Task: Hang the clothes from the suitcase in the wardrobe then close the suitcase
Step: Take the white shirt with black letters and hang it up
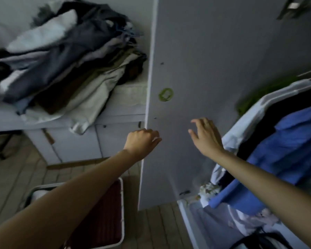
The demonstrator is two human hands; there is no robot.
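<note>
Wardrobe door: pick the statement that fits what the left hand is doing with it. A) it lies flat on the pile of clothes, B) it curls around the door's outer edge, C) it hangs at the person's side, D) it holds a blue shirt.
B: the left hand has its fingers curled around the pale vertical edge of the wardrobe door, well clear of the clothes pile on the cabinet.

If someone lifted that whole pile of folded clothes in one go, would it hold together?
Probably not. The pile of clothes looks floppy and unevenly stacked, with a pale piece already drooping over the counter edge. It would likely sag and shed layers.
</note>
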